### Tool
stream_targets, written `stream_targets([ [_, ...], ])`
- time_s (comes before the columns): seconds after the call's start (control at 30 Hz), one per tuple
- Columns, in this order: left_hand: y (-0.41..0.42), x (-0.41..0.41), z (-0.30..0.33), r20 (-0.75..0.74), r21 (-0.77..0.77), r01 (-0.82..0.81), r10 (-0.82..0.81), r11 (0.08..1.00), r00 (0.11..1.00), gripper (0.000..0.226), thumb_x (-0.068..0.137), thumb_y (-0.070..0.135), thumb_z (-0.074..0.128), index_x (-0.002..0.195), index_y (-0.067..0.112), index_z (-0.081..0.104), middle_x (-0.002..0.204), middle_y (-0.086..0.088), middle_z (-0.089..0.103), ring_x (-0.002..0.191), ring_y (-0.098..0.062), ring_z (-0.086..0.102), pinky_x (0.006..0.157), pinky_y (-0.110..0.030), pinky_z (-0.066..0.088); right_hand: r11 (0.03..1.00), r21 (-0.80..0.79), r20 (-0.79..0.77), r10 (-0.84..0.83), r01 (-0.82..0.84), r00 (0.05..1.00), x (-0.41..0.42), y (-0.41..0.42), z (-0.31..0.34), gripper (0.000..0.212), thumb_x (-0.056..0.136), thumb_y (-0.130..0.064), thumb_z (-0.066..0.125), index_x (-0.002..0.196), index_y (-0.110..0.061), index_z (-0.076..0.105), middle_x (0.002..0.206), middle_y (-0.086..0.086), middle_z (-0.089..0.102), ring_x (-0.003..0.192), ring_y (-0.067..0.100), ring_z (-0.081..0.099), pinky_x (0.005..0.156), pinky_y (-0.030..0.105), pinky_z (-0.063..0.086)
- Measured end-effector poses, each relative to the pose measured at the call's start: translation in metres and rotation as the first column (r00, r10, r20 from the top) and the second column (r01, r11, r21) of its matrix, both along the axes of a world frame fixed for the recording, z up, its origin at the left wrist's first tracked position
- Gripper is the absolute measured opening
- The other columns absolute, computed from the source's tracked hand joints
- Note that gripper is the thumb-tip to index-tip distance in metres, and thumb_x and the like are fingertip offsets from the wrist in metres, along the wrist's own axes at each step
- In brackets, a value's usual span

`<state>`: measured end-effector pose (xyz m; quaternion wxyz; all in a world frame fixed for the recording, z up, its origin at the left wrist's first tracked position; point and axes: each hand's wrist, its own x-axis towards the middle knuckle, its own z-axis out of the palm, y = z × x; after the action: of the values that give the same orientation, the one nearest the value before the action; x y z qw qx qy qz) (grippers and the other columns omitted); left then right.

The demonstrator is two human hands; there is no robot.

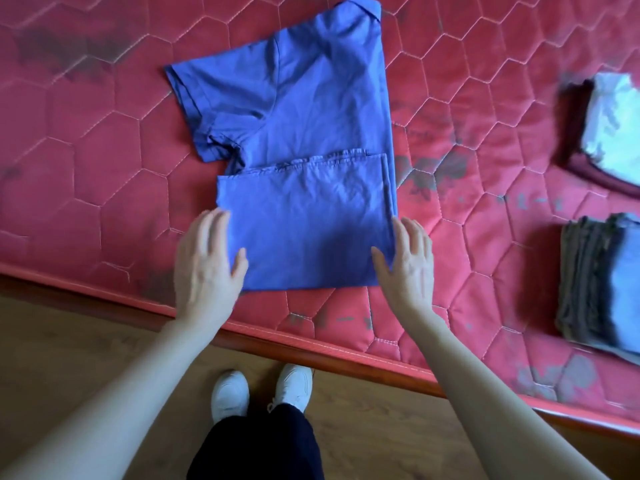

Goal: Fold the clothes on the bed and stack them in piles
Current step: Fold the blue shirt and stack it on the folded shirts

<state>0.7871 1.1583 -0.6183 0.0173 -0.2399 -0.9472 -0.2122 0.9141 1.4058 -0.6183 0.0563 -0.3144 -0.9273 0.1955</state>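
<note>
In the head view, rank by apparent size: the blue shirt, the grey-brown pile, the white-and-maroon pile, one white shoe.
1. blue shirt, clearly largest.
2. grey-brown pile and white-and-maroon pile: look alike, both cut by the frame's edge, so unranked.
3. white shoe, smallest.

Red quilted mattress, hexagon stitching, dark worn blotches across the fabric. Reddish wooden bed frame along its near edge. Wood-grain floor below, evenly lit.

Single head cam, wide-angle, looks steeply down over bed edge, close above both hands.
</note>
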Motion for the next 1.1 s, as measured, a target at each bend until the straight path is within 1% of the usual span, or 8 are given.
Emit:
stream_targets([
  [0.1,0.033,-0.015,-0.011,-0.061,-0.161,0.292,-0.304,0.943,0.951,0.051,0.091,0.019,0.056,0.139,0.004,0.047,0.146,-0.018,0.043,0.136,-0.035,0.040,0.109,-0.052,0.033,0.972,0.091,0.040,0.213,-0.216,0.976,-0.041,-0.008,-0.008,0.053,0.094,-0.028,0.057,0.142,-0.008,0.045,0.149,0.019,0.037,0.142,0.036,0.029,0.115,0.050,0.026],
  [0.23,0.066,-0.031,-0.044,0.078,-0.318,0.365,-0.360,0.875,0.930,0.058,0.095,0.028,0.054,0.145,0.005,0.038,0.153,-0.015,0.033,0.142,-0.031,0.031,0.115,-0.052,0.024,0.921,0.126,0.190,0.341,-0.368,0.920,-0.097,-0.021,-0.036,0.055,0.100,-0.041,0.040,0.150,-0.022,0.031,0.158,0.010,0.023,0.148,0.027,0.015,0.118,0.054,0.009],
  [0.47,0.062,-0.046,-0.072,-0.007,-0.362,0.331,-0.358,0.871,0.934,0.056,0.096,0.039,0.033,0.148,0.017,0.035,0.157,-0.009,0.026,0.144,-0.027,0.027,0.116,-0.053,0.016,0.984,0.166,0.263,0.020,-0.066,0.965,-0.088,-0.002,-0.073,0.059,0.098,-0.052,0.019,0.153,-0.033,0.011,0.162,-0.001,0.005,0.149,0.020,0.002,0.119,0.052,0.000],
  [0.6,0.052,-0.056,-0.064,0.037,-0.374,0.127,-0.122,0.919,0.992,0.056,0.097,0.039,0.027,0.150,0.020,0.029,0.160,-0.008,0.019,0.147,-0.026,0.018,0.115,-0.056,0.010,0.989,0.145,0.289,-0.005,-0.038,0.957,-0.089,-0.007,-0.068,0.059,0.100,-0.047,0.027,0.154,-0.031,0.009,0.162,0.001,0.003,0.149,0.022,0.002,0.118,0.053,-0.002],
  [0.77,0.033,-0.081,-0.050,-0.042,-0.278,0.208,-0.228,0.938,0.973,0.051,0.101,0.035,0.027,0.146,0.014,0.038,0.156,-0.010,0.028,0.144,-0.027,0.028,0.114,-0.057,0.016,0.987,0.155,0.177,0.002,-0.030,0.984,-0.110,-0.023,-0.045,0.061,0.099,-0.039,0.044,0.152,-0.020,0.023,0.160,0.010,0.016,0.148,0.027,0.013,0.117,0.059,0.008],
  [0.87,0.011,-0.126,-0.053,-0.117,-0.276,0.214,-0.254,0.937,0.960,0.051,0.102,0.035,0.024,0.151,0.018,0.028,0.159,-0.006,0.020,0.147,-0.024,0.019,0.118,-0.053,0.009,0.970,0.191,0.040,0.143,-0.148,0.989,-0.149,-0.048,-0.027,0.061,0.095,-0.040,0.050,0.149,-0.016,0.033,0.156,0.013,0.028,0.145,0.029,0.024,0.116,0.058,0.016],
  [1.0,-0.011,-0.205,-0.069,0.057,-0.471,0.201,-0.198,0.859,0.979,0.058,0.101,0.044,0.016,0.154,0.023,0.011,0.162,-0.003,0.001,0.149,-0.023,0.002,0.117,-0.054,0.008,0.921,0.191,0.041,0.339,-0.340,0.940,-0.210,-0.084,-0.016,0.066,0.092,-0.044,0.052,0.148,-0.015,0.036,0.155,0.014,0.030,0.144,0.030,0.025,0.115,0.058,0.019],
  [1.1,-0.018,-0.244,-0.070,0.106,-0.483,0.228,-0.202,0.845,0.974,0.058,0.101,0.045,0.021,0.154,0.024,0.009,0.162,-0.005,0.002,0.149,-0.025,0.003,0.116,-0.055,0.011,0.907,0.130,0.137,0.383,-0.400,0.913,-0.245,-0.103,-0.021,0.071,0.091,-0.049,0.053,0.151,-0.018,0.030,0.157,0.013,0.023,0.147,0.029,0.017,0.117,0.057,0.011],
])
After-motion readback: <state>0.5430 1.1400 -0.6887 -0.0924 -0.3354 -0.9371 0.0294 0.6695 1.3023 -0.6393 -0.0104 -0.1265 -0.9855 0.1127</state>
